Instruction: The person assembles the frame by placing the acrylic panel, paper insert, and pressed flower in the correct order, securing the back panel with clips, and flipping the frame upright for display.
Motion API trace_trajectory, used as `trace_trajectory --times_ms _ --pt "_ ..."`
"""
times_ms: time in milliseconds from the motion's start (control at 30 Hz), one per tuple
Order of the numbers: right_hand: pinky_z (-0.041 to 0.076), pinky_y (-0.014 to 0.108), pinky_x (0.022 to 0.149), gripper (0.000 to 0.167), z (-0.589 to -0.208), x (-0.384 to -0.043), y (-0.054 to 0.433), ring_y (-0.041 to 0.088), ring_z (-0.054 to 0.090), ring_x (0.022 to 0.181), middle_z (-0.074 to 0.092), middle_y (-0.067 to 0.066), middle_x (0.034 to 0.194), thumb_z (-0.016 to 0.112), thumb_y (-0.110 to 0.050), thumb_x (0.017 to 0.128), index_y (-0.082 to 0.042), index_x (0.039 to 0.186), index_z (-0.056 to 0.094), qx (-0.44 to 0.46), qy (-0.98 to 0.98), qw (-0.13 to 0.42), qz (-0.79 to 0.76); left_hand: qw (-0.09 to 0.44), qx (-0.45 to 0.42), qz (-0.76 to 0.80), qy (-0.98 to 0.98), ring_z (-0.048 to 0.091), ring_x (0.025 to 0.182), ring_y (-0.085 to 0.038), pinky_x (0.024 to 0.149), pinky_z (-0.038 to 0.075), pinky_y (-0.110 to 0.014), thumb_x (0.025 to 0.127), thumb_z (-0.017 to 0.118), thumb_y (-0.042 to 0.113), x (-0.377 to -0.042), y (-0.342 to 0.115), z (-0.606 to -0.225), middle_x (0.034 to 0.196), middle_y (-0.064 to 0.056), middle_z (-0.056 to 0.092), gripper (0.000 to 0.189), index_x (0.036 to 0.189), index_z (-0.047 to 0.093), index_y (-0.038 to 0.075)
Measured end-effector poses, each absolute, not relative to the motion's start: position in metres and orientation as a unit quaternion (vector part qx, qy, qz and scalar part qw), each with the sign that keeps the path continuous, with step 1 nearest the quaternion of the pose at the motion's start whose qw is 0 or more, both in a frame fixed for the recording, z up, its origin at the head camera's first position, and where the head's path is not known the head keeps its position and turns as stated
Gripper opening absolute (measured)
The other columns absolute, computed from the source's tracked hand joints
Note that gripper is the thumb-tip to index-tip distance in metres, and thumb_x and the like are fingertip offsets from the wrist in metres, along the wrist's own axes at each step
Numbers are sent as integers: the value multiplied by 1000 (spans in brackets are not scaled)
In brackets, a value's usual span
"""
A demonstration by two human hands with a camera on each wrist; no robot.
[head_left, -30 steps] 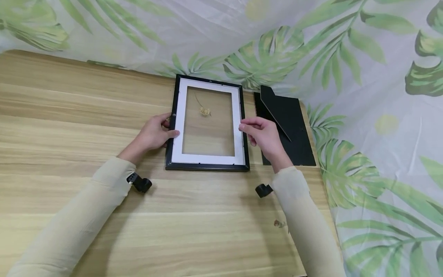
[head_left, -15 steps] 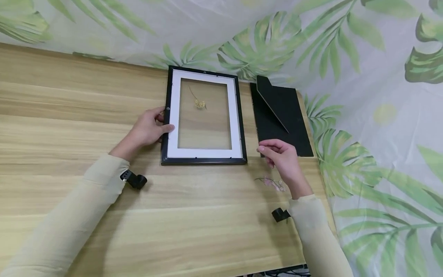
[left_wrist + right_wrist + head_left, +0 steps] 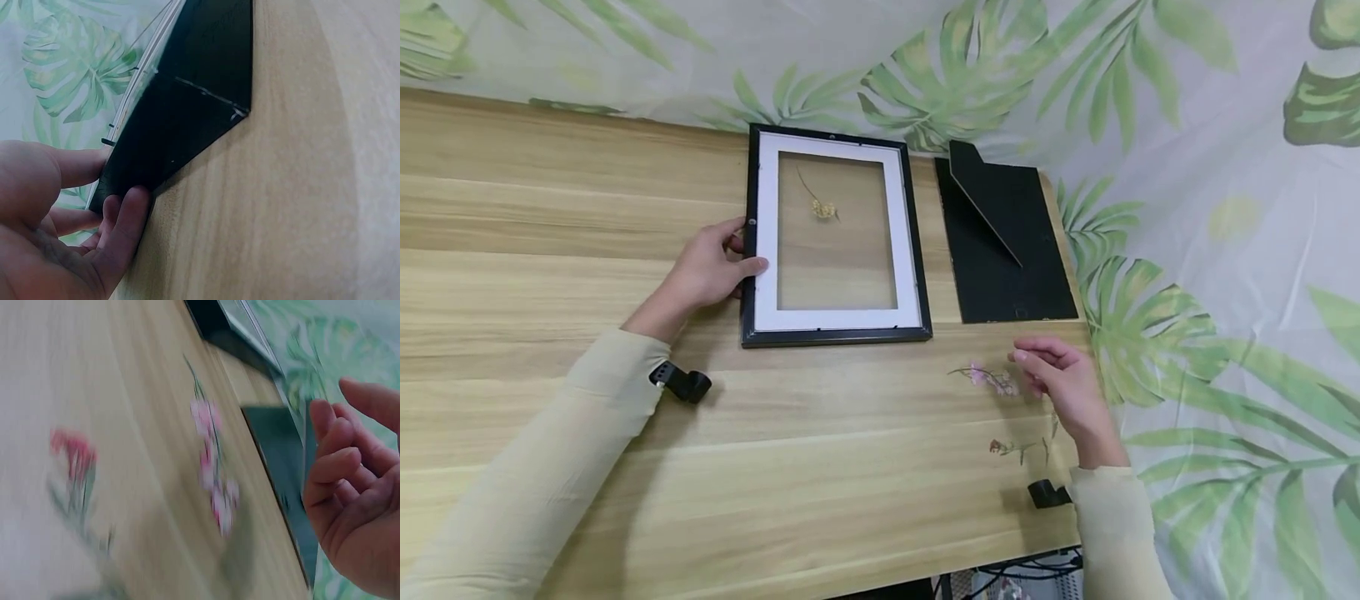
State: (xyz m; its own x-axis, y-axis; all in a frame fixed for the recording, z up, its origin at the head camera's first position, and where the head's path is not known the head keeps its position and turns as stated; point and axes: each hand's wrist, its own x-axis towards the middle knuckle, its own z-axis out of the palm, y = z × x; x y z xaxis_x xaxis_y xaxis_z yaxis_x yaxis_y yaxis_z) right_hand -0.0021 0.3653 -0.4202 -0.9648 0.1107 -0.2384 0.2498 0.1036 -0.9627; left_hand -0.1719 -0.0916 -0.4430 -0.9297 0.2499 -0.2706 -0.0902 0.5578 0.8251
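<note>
My left hand (image 3: 703, 265) grips the left side of a black picture frame (image 3: 835, 336), thumb on the white mat (image 3: 765, 208) and fingers round the outer edge. Within the mat's opening lies a dried yellow flower (image 3: 823, 208) on a thin stem. In the left wrist view the fingers (image 3: 128, 225) press against the frame's black side (image 3: 181, 106). My right hand (image 3: 1063, 392) hovers at the right with fingers loosely bent and nothing between them. Beside it lies a pink flower sprig (image 3: 992, 379); closer to the front edge is a red flower sprig (image 3: 1011, 448).
A black backing board (image 3: 1000, 283) with its stand flap (image 3: 981, 196) raised lies right of the frame. A leaf-patterned cloth (image 3: 1225, 250) borders the wooden table (image 3: 820, 500) at the back and right. Cables (image 3: 1030, 571) show below the front edge.
My right hand has left the frame's right side and moved right and toward the front edge, over the sprigs. The left hand keeps its hold. The head view has shifted, showing more of the front edge.
</note>
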Motion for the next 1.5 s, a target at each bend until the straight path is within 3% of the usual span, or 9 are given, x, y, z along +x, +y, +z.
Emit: trace_trajectory --times_ms 167,567,833,1133,1500 --pt "44 21 48 23 -420 17 392 10 54 62 75 2 89 69 -6 96 9 112 66 162 734 57 -657 179 47 465 866 56 93 -31 63 58 -34 99 64 13 -171 -91 -442 125 -24 50 74 159 22 3" --pt "50 24 49 14 -424 65 422 10 59 65 74 0 84 74 -15 94 -3 100 73 261 757 69 -595 179 48 469 863 55 94 -31 64 58 -33 100 65 14 -172 -89 -445 126 -24 49 75 160 22 5" --pt "51 28 49 27 -431 84 421 13 58 61 68 1 75 76 -23 92 2 100 69 305 813 124 -481 179 47 464 866 54 93 -30 65 57 -34 100 64 14 -173 -89 -445 126 -24 49 75 160 21 4" --pt "47 30 45 31 -439 80 420 14 52 54 59 5 67 78 -24 90 3 100 65 285 857 149 -403 172 50 460 870 55 90 -29 63 57 -32 100 64 15 -173 -90 -445 125 -23 49 74 159 21 3" --pt "47 28 45 29 -442 51 428 15 56 56 64 4 70 75 -20 93 4 106 66 226 895 113 -367 169 55 460 870 54 93 -30 63 57 -32 100 64 14 -173 -90 -445 124 -24 50 73 159 22 2"
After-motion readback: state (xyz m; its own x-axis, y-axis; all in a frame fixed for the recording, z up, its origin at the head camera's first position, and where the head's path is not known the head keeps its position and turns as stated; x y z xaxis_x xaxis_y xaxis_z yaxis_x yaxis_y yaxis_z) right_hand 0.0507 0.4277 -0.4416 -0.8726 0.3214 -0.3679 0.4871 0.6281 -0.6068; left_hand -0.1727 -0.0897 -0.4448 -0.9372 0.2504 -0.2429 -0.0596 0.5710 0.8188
